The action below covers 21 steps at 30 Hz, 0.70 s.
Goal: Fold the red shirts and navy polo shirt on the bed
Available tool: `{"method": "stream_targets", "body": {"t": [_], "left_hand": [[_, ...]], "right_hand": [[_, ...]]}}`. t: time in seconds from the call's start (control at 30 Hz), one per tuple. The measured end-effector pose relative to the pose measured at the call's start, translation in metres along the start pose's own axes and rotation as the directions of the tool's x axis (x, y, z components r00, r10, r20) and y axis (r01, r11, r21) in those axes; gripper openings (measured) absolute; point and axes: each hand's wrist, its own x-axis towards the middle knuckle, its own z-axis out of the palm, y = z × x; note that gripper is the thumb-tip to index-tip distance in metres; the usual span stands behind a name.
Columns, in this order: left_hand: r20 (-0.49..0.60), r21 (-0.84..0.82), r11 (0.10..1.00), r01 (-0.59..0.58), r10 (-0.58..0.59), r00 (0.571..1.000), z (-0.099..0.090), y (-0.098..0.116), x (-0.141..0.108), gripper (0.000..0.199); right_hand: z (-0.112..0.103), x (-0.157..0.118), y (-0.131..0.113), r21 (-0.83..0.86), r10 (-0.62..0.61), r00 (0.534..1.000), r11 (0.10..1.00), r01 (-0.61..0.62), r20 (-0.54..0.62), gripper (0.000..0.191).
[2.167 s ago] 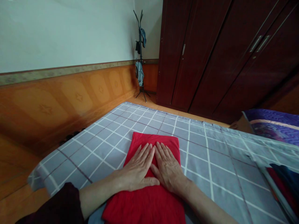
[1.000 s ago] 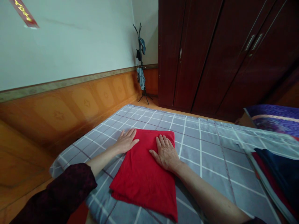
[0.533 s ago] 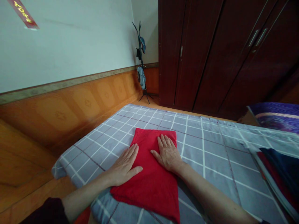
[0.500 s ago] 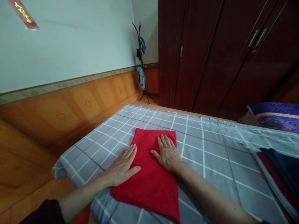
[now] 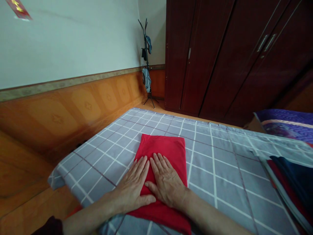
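Note:
A red folded garment lies flat on the grey checked bedspread, its long side running away from me. My left hand rests flat on its left part, fingers stretched forward and thumb out to the right. Close beside it, my right hand lies palm down on the middle of the cloth, fingers extended. The two hands almost meet at the thumbs. Both forearms hide part of the garment's near end.
A stack of folded dark blue, red and grey clothes sits at the right. Behind it is purple bedding. A dark red wardrobe stands beyond the bed, with a coat rack in the corner and an orange-panelled wall on the left.
My right hand has slid toward me and to the left across the red garment. My left hand has shifted slightly right, further onto the cloth, so the hands are closer together.

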Motion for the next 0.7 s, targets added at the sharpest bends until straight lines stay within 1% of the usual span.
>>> {"method": "stream_targets", "body": {"t": [0.1, 0.2, 0.27, 0.33, 0.4, 0.47, 0.53, 0.6, 0.67, 0.7], "left_hand": [[0.021, -0.008, 1.0, 0.029, -0.029, 0.999, -0.002, -0.004, -0.005, 0.1], [0.032, -0.018, 0.998, 0.055, -0.054, 0.998, -0.005, -0.01, -0.013, 0.101], [0.031, -0.03, 0.999, 0.046, -0.045, 0.999, -0.008, -0.014, -0.018, 0.099], [0.022, -0.043, 0.999, 0.012, -0.011, 1.0, -0.014, -0.016, -0.023, 0.095], [-0.01, -0.044, 0.999, -0.027, 0.026, 1.0, -0.022, -0.014, -0.027, 0.089], [-0.052, -0.037, 0.997, -0.072, 0.07, 0.996, -0.028, -0.007, -0.029, 0.086], [-0.082, -0.035, 0.989, -0.141, 0.138, 0.987, -0.027, 0.001, -0.027, 0.089], [-0.086, -0.029, 0.978, -0.206, 0.202, 0.976, -0.019, 0.008, -0.024, 0.097], [-0.074, -0.008, 0.975, -0.223, 0.222, 0.972, -0.009, 0.01, -0.022, 0.104], [-0.072, 0.008, 0.977, -0.213, 0.213, 0.974, -0.004, 0.01, -0.022, 0.105]], "right_hand": [[0.004, -0.01, 0.017, -0.049, 0.07, 0.995, 0.996, -0.074, -0.067, 0.077], [0.01, -0.028, 0.038, -0.117, 0.149, 0.974, 0.979, -0.17, -0.168, 0.076], [0.012, -0.041, 0.051, -0.149, 0.185, 0.961, 0.965, -0.218, -0.203, 0.075], [0.012, -0.051, 0.056, -0.169, 0.227, 0.946, 0.948, -0.269, -0.232, 0.075], [0.009, -0.056, 0.049, -0.175, 0.249, 0.927, 0.936, -0.304, -0.28, 0.074], [0.006, -0.056, 0.029, -0.175, 0.206, 0.925, 0.947, -0.271, -0.319, 0.071], [0.006, -0.054, 0.005, -0.169, 0.089, 0.951, 0.975, -0.144, -0.296, 0.07], [0.008, -0.054, -0.014, -0.165, -0.041, 0.969, 0.986, 0.0, -0.245, 0.073], [0.012, -0.057, -0.021, -0.175, -0.12, 0.97, 0.981, 0.083, -0.213, 0.078], [0.013, -0.06, -0.019, -0.19, -0.134, 0.967, 0.977, 0.093, -0.216, 0.081]]}}
